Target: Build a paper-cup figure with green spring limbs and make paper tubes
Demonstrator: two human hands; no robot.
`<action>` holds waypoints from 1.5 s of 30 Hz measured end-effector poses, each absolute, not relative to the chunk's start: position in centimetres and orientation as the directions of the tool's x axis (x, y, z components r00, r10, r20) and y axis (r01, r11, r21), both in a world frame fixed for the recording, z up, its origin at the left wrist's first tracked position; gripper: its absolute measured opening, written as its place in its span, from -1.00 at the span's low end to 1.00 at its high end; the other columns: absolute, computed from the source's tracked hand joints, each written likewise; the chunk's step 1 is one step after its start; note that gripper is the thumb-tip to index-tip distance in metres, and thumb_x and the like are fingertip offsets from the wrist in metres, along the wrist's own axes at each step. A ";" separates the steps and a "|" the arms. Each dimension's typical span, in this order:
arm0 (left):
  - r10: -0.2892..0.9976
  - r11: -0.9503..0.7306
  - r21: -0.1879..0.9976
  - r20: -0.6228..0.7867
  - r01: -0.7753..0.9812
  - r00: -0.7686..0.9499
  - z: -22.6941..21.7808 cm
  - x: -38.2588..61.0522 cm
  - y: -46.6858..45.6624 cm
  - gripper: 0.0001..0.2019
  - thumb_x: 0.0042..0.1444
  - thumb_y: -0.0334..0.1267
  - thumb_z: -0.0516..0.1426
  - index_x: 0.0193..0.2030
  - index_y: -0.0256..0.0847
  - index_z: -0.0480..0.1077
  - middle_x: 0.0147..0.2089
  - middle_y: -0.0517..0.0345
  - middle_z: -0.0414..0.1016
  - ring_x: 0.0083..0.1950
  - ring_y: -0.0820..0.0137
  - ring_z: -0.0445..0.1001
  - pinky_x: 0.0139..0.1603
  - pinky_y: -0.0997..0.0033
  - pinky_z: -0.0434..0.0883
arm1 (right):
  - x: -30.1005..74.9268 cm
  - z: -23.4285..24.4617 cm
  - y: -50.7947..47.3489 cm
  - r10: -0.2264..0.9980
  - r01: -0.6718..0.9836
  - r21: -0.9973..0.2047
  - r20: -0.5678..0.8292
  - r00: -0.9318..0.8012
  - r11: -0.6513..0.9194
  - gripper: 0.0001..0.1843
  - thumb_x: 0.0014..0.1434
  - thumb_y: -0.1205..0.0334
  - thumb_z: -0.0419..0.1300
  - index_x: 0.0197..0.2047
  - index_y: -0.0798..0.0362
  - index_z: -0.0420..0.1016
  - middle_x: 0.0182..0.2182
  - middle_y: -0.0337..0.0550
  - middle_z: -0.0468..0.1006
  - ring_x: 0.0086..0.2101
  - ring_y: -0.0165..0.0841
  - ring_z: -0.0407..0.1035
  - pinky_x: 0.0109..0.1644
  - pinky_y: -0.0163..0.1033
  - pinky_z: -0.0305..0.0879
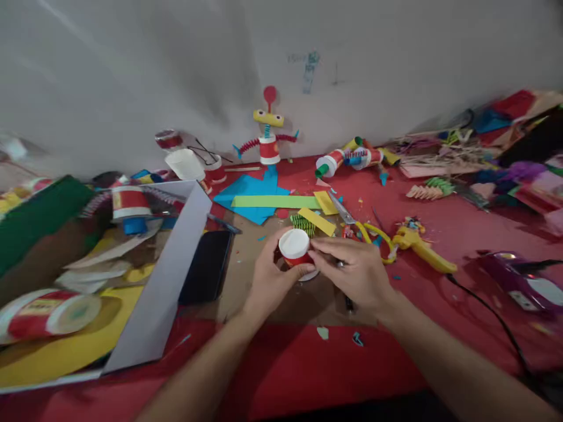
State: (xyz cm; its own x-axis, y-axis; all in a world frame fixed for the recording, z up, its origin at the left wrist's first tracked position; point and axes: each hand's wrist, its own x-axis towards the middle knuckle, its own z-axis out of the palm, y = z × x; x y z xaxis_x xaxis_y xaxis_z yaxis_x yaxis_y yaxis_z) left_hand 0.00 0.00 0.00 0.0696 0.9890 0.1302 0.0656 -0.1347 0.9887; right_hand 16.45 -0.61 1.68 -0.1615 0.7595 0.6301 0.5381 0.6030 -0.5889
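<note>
A small red-and-white paper cup point(294, 247) stands upside down on a brown cardboard sheet point(246, 287). My left hand point(269, 280) curls round its left side and grips it. My right hand point(354, 271) pinches the cup's right edge with fingers pressed together. A green folded paper spring point(302, 223) lies just behind the cup. Yellow-handled scissors point(365, 231) sit to the right of my hands.
A paper-cup robot figure point(268, 140) stands by the wall. A yellow glue gun point(420, 246) and its black cord lie right. A black phone point(206, 264), white card box point(165, 299) with cups, blue, green and yellow paper strips lie left and behind.
</note>
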 end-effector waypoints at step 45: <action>0.985 -0.169 0.976 0.173 0.139 -0.011 -1.3 1.2 -0.4 -0.41 -0.15 -0.24 0.34 0.07 -0.19 0.32 0.09 -0.05 0.45 0.09 0.22 0.46 0.12 0.15 0.40 | 16.1 0.5 -0.5 0.799 0.626 -0.578 0.588 -0.125 0.523 -0.82 0.13 0.42 0.15 -0.29 0.13 0.60 -0.32 -0.07 0.67 -0.32 -0.34 0.54 -0.19 -0.25 0.46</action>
State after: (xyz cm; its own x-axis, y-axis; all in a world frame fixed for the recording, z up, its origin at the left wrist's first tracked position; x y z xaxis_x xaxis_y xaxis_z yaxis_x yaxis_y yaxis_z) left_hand 1.22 -0.37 -1.29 -0.0111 0.9849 0.1726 0.1395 -0.1694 0.9756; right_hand 16.09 -0.50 0.54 -0.1249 0.7991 0.5881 0.6259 0.5234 -0.5782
